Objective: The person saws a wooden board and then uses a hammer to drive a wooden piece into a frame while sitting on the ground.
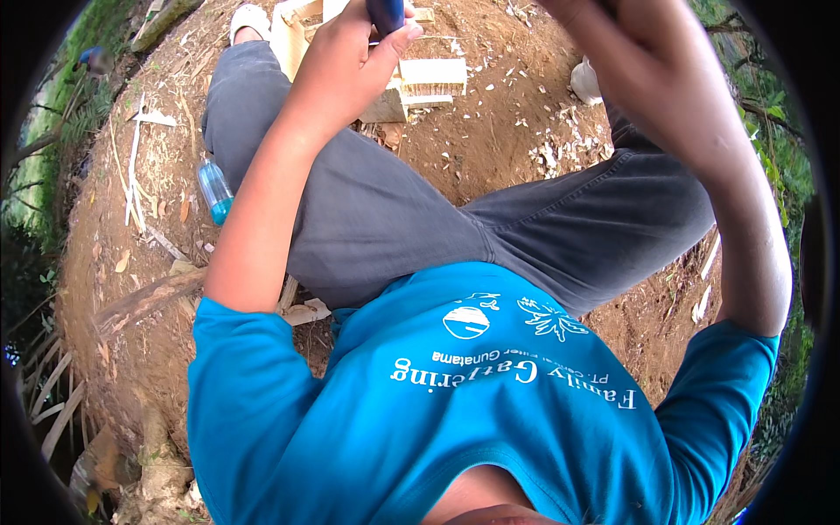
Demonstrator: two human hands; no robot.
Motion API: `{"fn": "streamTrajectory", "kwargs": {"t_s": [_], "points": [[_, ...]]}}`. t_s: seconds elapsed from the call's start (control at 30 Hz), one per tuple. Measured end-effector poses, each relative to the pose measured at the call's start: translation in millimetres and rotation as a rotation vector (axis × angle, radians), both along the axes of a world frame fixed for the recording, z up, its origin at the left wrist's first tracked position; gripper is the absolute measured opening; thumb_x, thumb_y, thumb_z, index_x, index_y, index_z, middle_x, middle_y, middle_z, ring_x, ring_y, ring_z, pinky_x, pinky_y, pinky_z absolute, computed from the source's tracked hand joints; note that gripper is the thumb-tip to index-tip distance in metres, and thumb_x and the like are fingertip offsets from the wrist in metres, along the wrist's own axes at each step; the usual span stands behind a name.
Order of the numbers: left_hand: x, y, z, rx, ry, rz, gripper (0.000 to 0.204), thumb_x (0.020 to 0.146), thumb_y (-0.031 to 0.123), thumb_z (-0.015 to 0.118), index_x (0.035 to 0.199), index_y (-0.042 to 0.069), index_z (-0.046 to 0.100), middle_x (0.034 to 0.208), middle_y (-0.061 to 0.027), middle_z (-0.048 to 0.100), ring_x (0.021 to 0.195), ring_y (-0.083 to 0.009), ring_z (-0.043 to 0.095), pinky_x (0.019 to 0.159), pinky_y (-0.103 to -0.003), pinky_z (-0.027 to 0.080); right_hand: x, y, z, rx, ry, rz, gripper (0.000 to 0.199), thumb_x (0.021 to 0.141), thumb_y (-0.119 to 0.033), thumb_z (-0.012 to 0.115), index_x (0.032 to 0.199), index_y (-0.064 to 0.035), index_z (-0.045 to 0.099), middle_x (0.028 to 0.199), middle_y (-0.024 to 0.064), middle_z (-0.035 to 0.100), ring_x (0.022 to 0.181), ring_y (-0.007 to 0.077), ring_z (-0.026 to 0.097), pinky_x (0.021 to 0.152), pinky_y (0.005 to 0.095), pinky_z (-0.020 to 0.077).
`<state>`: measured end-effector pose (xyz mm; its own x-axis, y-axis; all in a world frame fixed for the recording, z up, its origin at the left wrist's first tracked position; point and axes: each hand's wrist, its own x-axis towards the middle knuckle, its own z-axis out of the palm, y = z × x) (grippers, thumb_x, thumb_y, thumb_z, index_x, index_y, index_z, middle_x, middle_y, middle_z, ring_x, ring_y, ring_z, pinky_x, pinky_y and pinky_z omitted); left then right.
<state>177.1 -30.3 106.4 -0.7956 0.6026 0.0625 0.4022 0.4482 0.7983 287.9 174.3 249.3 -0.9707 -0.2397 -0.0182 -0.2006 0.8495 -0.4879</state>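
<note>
At the top edge, left of the middle, my left hand (350,54) is closed around a smooth dark blue handle (386,14). The handle's far end runs out of the picture, so the kind of tool does not show. Just below and beyond that hand are pale cut wood pieces (435,73) and a squared wooden block (382,108) on the ground. My right hand (632,28) is raised at the upper right, smeared and cut off by the edge. Its fingers are hidden, and whatever it may hold is out of sight.
Brown soil (486,149) strewn with wood chips (551,156) lies between my spread legs in grey trousers (376,192). A clear bottle with a turquoise base (215,191) lies by my left thigh. Left of me are a branch (149,300) and roots; greenery borders both sides.
</note>
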Motion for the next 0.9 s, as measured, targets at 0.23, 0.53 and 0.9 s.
{"fn": "streamTrajectory", "kwargs": {"t_s": [0.23, 0.53, 0.9], "points": [[3, 1, -2, 0.034, 0.062, -0.016, 0.022, 0.095, 0.017, 0.069, 0.104, -0.003, 0.064, 0.088, -0.0189, 0.069, 0.083, -0.0306, 0.068, 0.078, -0.041, 0.053, 1, 2, 5, -0.063, 0.077, -0.007, 0.028, 0.109, -0.013, 0.050, 0.130, 0.0049, 0.053, 0.083, 0.0115, 0.055, 0.067, 0.0171, 0.051, 0.062, 0.0377, 0.0426], [0, -3, -14, 0.022, 0.219, -0.045, 0.021, 0.100, 0.017, 0.068, 0.108, -0.001, 0.061, 0.090, -0.0142, 0.067, 0.083, -0.0229, 0.067, 0.078, -0.037, 0.055, 11, 5, 6, -0.122, 0.153, -0.157, 0.024, 0.108, -0.020, 0.055, 0.121, -0.0013, 0.063, 0.076, 0.0024, 0.052, 0.061, 0.0124, 0.046, 0.057, 0.0323, 0.0409], [6, -9, -27, 0.382, -0.063, 0.050, 0.016, 0.101, 0.012, 0.066, 0.112, 0.005, 0.058, 0.095, -0.0109, 0.072, 0.090, -0.0242, 0.073, 0.079, -0.036, 0.058, 22, 36, -26, -0.557, -0.078, -0.378, 0.030, 0.109, -0.020, 0.055, 0.131, -0.0008, 0.059, 0.071, -0.0090, 0.044, 0.055, 0.0011, 0.038, 0.048, 0.0214, 0.0325]]}}
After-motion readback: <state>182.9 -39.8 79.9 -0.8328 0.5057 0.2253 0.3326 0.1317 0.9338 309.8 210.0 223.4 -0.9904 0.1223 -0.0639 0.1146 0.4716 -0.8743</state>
